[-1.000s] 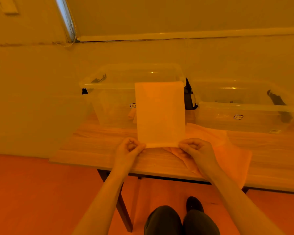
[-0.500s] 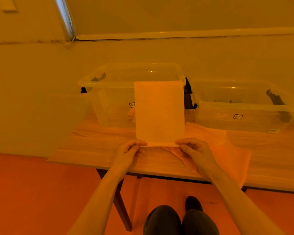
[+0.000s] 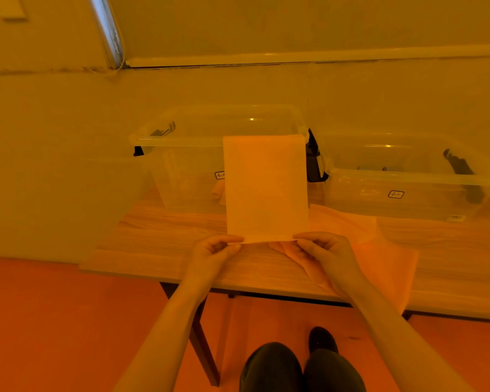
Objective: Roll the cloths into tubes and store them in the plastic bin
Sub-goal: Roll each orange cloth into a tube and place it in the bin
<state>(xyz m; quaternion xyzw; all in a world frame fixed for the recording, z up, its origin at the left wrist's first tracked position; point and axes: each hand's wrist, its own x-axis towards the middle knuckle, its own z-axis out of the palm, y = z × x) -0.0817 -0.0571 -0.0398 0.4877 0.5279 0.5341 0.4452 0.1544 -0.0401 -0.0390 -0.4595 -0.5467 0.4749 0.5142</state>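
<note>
A pale folded cloth (image 3: 265, 188) stretches away from me, its far end draped over the front rim of the left clear plastic bin (image 3: 181, 142). My left hand (image 3: 215, 250) pinches its near left corner and my right hand (image 3: 327, 251) pinches its near right corner, just above the wooden table (image 3: 159, 244). A rolled cloth (image 3: 217, 190) shows faintly inside the left bin. Another orange cloth (image 3: 379, 250) lies spread on the table under my right hand.
A second clear plastic bin (image 3: 408, 179) with black latches stands at the right, beside the first. Both bins sit at the back of the table against the wall. My knees and a shoe show below the table's front edge.
My fingers have shifted slightly on the cloth's near edge. The cloth and bins stay where they were.
</note>
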